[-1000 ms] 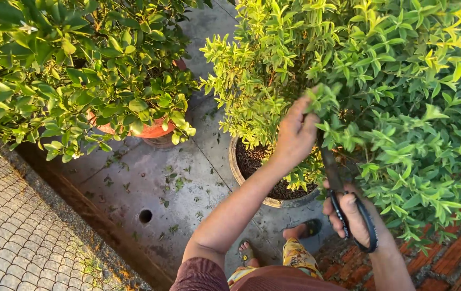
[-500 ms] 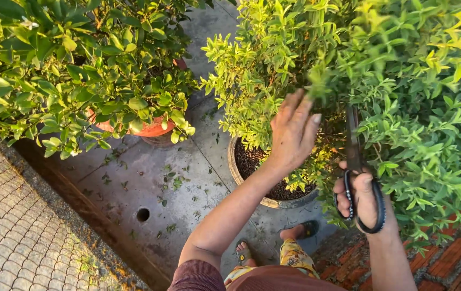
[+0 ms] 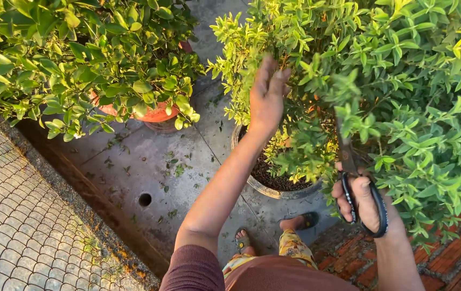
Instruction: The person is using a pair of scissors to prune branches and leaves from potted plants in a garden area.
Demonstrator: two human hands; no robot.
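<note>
The right hand (image 3: 368, 202) is gripping a pair of scissors (image 3: 355, 186) by their black loop handles, fingers clenched through the loops, and the dark blades are pointing up into the foliage of the bush (image 3: 392, 91), where leaves are hiding the tips, so whether the blades are apart or together cannot be told. The left hand (image 3: 267, 96) is reaching higher and further out, fingers extended and relaxed, pressing into the yellow-green leaves at the bush's left side without closing on any twig that shows. Nearest the camera, a maroon sleeve (image 3: 195, 269) is covering the left upper arm, and below it patterned yellow trousers (image 3: 295, 253) and two sandalled feet (image 3: 244, 241) are standing on the grey concrete floor (image 3: 149, 167), close to its edge with the red brick paving (image 3: 456, 258) at the lower right. The bush is growing out of a round grey pot (image 3: 273, 188) filled with dark soil, sitting just beyond the feet. Cut leaf scraps are lying scattered on the concrete around a small round hole (image 3: 145, 200). A wire mesh fence (image 3: 20, 237) is running along the concrete's left edge. Further off, a second, darker-leaved shrub (image 3: 74, 59) is spreading over an orange clay pot (image 3: 152, 114).
</note>
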